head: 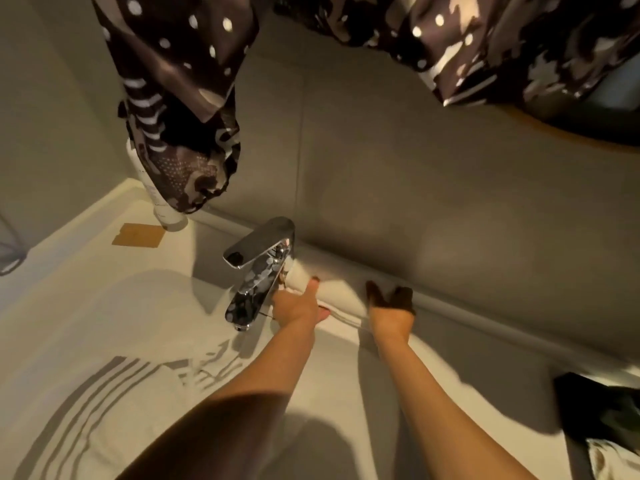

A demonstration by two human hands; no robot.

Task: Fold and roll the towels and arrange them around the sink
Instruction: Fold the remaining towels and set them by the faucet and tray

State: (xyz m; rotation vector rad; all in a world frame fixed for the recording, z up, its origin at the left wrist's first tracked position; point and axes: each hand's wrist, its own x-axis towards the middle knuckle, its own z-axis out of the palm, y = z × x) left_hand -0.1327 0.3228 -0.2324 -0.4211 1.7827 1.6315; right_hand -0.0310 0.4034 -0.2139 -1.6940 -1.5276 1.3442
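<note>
Both hands on rolled towel (341,294) behind tap (258,268): left hand (296,304) gripping its end, right hand (391,311) fingers spread, pressing.

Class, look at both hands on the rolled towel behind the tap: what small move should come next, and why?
Probably let go: the rolled towel already lies along the wall beside the tap, with the left hand and right hand resting on it.

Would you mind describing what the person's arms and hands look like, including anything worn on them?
Both forearms are bare, with no sleeves, watch or bracelet in view. The left hand has painted nails, reddish-pink on the two that show. The right hand has its fingers in deep shadow, so its nails and any rings cannot be made out.
</note>
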